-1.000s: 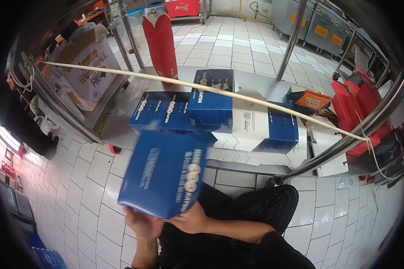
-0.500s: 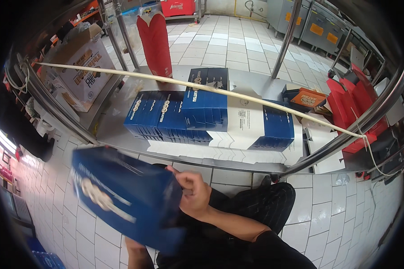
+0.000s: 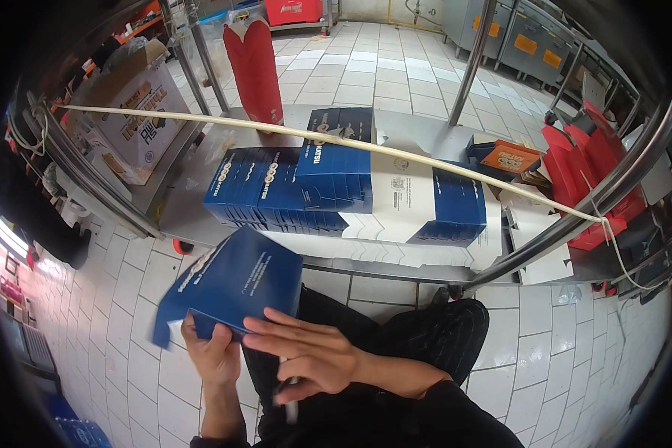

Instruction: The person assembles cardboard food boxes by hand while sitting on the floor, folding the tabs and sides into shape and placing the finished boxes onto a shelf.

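Note:
A blue cardboard box (image 3: 239,276) with pale print, partly folded into shape, is tilted above my lap. My left hand (image 3: 213,351) grips its near lower edge, thumb on the outside. Against the near right side of the box rest the stretched fingers of my right hand (image 3: 310,355). Lower in that hand, by the thumb, a slim pale and dark object (image 3: 285,396) is held; it is blurred and I cannot make out its kind. A flap at the left end of the box hangs loose and smeared by motion.
Stacked blue cartons (image 3: 261,183) and nested white-and-blue sheets (image 3: 399,194) lie on a low metal shelf (image 3: 336,272). A pale stick (image 3: 336,140) spans its posts. Red cartons (image 3: 254,75) stand behind, more red ones (image 3: 593,164) at right. A large printed carton (image 3: 138,123) is at left.
The blue box has turned and come upright, showing another side. My right hand has moved down from its right edge to the near side; my left hand has come out from beneath it.

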Tool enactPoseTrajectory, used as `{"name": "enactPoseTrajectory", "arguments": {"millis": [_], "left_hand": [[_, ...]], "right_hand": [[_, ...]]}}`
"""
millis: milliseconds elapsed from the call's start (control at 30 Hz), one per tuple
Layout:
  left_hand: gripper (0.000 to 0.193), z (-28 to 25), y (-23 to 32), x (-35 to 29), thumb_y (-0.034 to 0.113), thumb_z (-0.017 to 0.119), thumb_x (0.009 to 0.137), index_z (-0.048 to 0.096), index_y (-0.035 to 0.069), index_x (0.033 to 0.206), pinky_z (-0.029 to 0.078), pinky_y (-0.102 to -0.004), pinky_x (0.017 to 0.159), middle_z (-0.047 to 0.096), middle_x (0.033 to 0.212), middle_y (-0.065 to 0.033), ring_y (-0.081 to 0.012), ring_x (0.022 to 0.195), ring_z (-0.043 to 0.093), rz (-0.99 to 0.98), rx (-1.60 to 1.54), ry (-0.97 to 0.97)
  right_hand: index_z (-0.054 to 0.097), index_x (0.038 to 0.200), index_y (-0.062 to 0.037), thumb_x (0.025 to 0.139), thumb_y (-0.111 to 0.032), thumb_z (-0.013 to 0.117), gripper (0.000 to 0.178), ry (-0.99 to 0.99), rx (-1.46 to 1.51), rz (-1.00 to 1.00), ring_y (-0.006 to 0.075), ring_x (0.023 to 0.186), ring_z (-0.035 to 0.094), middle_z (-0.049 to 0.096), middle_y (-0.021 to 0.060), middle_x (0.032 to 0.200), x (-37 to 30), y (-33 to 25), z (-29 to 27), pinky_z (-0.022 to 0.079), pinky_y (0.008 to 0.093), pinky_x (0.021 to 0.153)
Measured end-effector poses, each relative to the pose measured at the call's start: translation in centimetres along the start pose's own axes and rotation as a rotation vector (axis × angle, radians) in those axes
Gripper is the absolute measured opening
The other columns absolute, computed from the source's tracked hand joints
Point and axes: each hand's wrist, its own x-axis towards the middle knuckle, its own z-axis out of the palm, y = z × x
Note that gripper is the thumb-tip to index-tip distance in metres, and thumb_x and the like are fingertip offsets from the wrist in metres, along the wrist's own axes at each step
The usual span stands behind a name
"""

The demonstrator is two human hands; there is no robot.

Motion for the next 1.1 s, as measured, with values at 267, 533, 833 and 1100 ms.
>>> {"name": "enactPoseTrajectory", "arguments": {"millis": [267,533,833,1100], "left_hand": [[0.037,1.2,1.1,1.1,0.011,0.070,0.087,0.055,-0.004,0.118,0.050,-0.0304,0.089,0.065,0.108,-0.0118,-0.0194,0.097,0.064,-0.204,-0.005,-0.028],[0.022,0.8,1.7,0.0,-0.004,0.077,0.077,0.063,-0.005,0.094,0.054,-0.0248,0.066,0.069,0.084,-0.0092,-0.0143,0.073,0.067,-0.142,0.616,-0.119],[0.039,0.3,2.6,-0.4,0.004,0.065,0.089,0.048,-0.006,0.122,0.054,-0.0375,0.084,0.061,0.113,-0.0184,-0.0283,0.099,0.065,-0.470,0.096,-0.213],[0.066,-1.5,5.2,0.0,0.021,0.070,0.085,0.041,-0.009,0.136,0.046,-0.0545,0.099,0.053,0.131,-0.0249,-0.0368,0.120,0.055,-0.476,-0.480,-0.209]], "right_hand": [[0.053,0.098,0.0008,0.073,-0.036,0.082,0.053,-0.023,0.025,0.019,0.0434,0.123,0.054,0.050,0.0309,0.136,0.6,0.8,-1.2,0.046,0.0499,0.101],[0.053,0.129,0.0081,0.076,-0.028,0.079,0.069,0.053,0.138,0.447,0.0357,0.129,0.050,0.050,0.0271,0.138,1.1,0.4,-2.4,0.044,0.0407,0.105],[0.073,0.093,-0.0003,0.064,-0.016,0.087,0.036,-0.114,0.189,0.356,0.0342,0.123,0.057,0.067,0.0153,0.118,0.7,1.8,-4.5,0.050,0.0416,0.100],[0.071,0.091,0.0006,0.064,-0.014,0.087,0.034,-0.026,0.096,0.221,0.0347,0.115,0.062,0.070,0.0112,0.105,1.0,-0.4,-3.6,0.054,0.0404,0.095]]}}
